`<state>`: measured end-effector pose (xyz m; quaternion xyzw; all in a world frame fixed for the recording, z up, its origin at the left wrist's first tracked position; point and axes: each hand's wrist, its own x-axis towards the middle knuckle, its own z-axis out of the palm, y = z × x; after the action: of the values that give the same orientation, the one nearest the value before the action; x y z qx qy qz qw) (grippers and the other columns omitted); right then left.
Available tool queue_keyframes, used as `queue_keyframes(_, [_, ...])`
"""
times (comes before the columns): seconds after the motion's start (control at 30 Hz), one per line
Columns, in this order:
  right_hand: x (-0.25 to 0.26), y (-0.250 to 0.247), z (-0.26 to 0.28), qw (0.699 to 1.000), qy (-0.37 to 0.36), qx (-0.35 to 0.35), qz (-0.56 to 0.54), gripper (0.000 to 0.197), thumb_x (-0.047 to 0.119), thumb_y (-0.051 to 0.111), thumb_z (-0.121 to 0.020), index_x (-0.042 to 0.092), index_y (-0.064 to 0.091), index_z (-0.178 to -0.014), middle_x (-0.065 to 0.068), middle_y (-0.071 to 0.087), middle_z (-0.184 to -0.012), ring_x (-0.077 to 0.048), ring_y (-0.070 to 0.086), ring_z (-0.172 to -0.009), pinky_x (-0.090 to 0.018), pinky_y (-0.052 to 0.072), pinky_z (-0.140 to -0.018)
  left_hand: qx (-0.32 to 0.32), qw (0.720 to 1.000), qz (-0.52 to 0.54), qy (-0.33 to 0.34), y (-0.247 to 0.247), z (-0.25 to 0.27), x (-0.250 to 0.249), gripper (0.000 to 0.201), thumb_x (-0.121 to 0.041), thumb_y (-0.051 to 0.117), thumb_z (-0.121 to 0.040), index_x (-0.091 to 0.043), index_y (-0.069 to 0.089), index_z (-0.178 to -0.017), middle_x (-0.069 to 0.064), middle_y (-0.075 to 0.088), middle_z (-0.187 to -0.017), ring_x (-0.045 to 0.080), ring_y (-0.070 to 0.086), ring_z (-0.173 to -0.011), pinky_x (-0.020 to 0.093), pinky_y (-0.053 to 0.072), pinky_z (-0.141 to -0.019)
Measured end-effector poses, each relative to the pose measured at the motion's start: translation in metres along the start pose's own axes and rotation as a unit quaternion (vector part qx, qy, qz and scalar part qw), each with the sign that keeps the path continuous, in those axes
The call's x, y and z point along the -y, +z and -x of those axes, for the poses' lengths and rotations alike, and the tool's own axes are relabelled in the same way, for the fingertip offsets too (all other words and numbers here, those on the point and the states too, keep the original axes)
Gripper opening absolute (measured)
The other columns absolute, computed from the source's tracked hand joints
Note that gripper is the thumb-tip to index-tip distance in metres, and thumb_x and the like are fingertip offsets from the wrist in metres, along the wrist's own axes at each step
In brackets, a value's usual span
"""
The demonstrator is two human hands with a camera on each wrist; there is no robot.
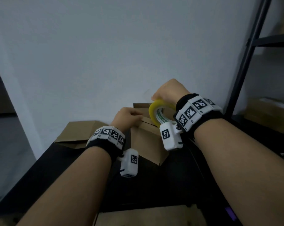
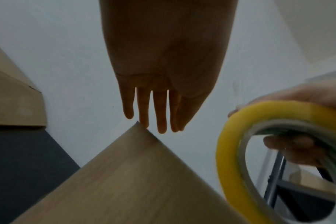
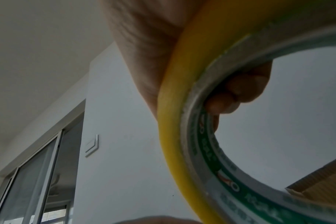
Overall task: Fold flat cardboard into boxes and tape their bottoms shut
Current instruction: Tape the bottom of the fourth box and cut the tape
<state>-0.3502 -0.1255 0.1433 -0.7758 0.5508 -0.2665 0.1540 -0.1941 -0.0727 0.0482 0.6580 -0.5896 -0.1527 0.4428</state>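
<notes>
Right hand grips tape roll on edge above box.

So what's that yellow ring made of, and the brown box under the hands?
The yellow ring looks like a roll of glossy plastic tape wound on a stiff core, probably card, with green print inside. The right hand grips it. The brown box looks like matte cardboard; the right wrist view shows a ridged cut edge, so likely corrugated. The left hand rests on it.

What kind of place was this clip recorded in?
Probably a small packing or storage room. Cardboard boxes sit on a dark table against a bare white wall, and a black metal shelving rack to the right holds more cartons.
</notes>
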Motion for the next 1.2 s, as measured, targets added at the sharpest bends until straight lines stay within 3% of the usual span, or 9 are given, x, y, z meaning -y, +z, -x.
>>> queue_keyframes(0.13, [0.004, -0.001, -0.003, 1.0, 0.017, 0.014, 0.002, 0.027, 0.028, 0.077, -0.078, 0.009, 0.057, -0.075, -0.003, 0.059, -0.073, -0.015, 0.053, -0.063, -0.025, 0.043, -0.054, -0.047, 0.987, 0.151, -0.006, -0.017, -0.003, -0.014, 0.014, -0.005, 0.068, -0.079, -0.008, 0.073, -0.092, 0.0, 0.07, -0.088, 0.009, 0.06, -0.086, 0.017, 0.044, -0.073])
queue_keyframes(0.23, [0.009, 0.0, -0.004, 0.999, 0.022, 0.019, 0.016, 0.03, 0.029, 0.077, -0.078, 0.011, 0.054, -0.073, -0.003, 0.056, -0.072, -0.014, 0.051, -0.061, -0.025, 0.037, -0.048, -0.03, 0.973, 0.227, -0.014, -0.026, -0.003, -0.025, 0.017, -0.015, 0.071, -0.079, -0.005, 0.07, -0.093, -0.003, 0.067, -0.083, 0.008, 0.058, -0.079, 0.022, 0.044, -0.075])
queue_keyframes(0.37, [0.015, 0.001, -0.001, 0.999, 0.033, 0.022, 0.036, 0.033, 0.03, 0.078, -0.077, 0.011, 0.051, -0.073, -0.005, 0.056, -0.073, -0.017, 0.052, -0.062, -0.027, 0.036, -0.049, -0.047, 0.975, 0.215, 0.008, -0.025, -0.009, -0.032, 0.025, -0.025, 0.076, -0.079, -0.003, 0.07, -0.09, -0.004, 0.066, -0.078, -0.008, 0.058, -0.062, 0.008, 0.044, -0.058])
queue_keyframes(0.53, [0.02, 0.002, 0.005, 0.998, 0.029, 0.029, 0.045, 0.027, 0.028, 0.074, -0.08, 0.01, 0.054, -0.076, -0.007, 0.059, -0.075, -0.02, 0.054, -0.064, -0.029, 0.042, -0.055, -0.088, 0.977, 0.193, 0.004, -0.023, -0.012, -0.034, 0.018, -0.016, 0.073, -0.083, 0.002, 0.07, -0.085, 0.003, 0.067, -0.078, 0.001, 0.058, -0.067, 0.003, 0.044, -0.053])
queue_keyframes(0.67, [0.016, 0.001, 0.009, 1.0, 0.014, 0.026, 0.006, 0.031, 0.034, 0.073, -0.083, 0.009, 0.056, -0.092, -0.007, 0.06, -0.093, -0.024, 0.058, -0.082, -0.032, 0.046, -0.071, -0.082, 0.978, 0.186, -0.041, -0.017, -0.012, -0.03, 0.017, -0.015, 0.072, -0.082, -0.007, 0.066, -0.069, -0.001, 0.06, -0.066, 0.004, 0.052, -0.062, 0.012, 0.041, -0.054])
queue_keyframes(0.73, [0.012, -0.001, 0.013, 1.0, 0.008, 0.026, -0.005, 0.034, 0.038, 0.071, -0.084, 0.011, 0.056, -0.099, -0.007, 0.059, -0.096, -0.024, 0.058, -0.086, -0.032, 0.046, -0.073, -0.073, 0.977, 0.193, -0.057, -0.014, -0.011, -0.03, 0.014, -0.016, 0.073, -0.082, -0.006, 0.069, -0.073, 0.0, 0.06, -0.066, 0.005, 0.051, -0.061, 0.01, 0.041, -0.05])
queue_keyframes(0.9, [0.001, -0.008, 0.027, 0.992, 0.033, 0.063, -0.103, 0.046, 0.05, 0.064, -0.087, 0.004, 0.062, -0.089, -0.009, 0.064, -0.06, -0.02, 0.057, -0.045, -0.022, 0.047, -0.046, -0.085, 0.973, 0.193, -0.092, -0.01, -0.014, -0.029, 0.013, -0.016, 0.072, -0.082, -0.005, 0.071, -0.078, 0.003, 0.063, -0.07, 0.01, 0.056, -0.067, 0.021, 0.041, -0.058])
queue_keyframes(0.97, [-0.007, -0.008, 0.03, 0.984, 0.041, 0.067, -0.157, 0.052, 0.057, 0.066, -0.082, 0.005, 0.063, -0.087, -0.007, 0.061, -0.053, -0.018, 0.055, -0.038, -0.019, 0.044, -0.041, -0.095, 0.973, 0.181, -0.111, -0.01, -0.017, -0.025, 0.017, -0.018, 0.075, -0.08, -0.003, 0.07, -0.076, 0.005, 0.064, -0.07, 0.015, 0.058, -0.069, 0.024, 0.044, -0.061])
queue_keyframes(1.2, [-0.025, 0.002, 0.032, 0.94, 0.036, 0.064, -0.333, 0.054, 0.06, 0.068, -0.079, 0.008, 0.072, -0.092, -0.013, 0.073, -0.071, -0.023, 0.068, -0.058, -0.031, 0.057, -0.065, -0.077, 0.963, 0.169, -0.195, -0.001, -0.02, -0.006, 0.017, -0.009, 0.067, -0.085, 0.006, 0.063, -0.087, 0.015, 0.061, -0.075, 0.027, 0.059, -0.066, 0.036, 0.051, -0.064])
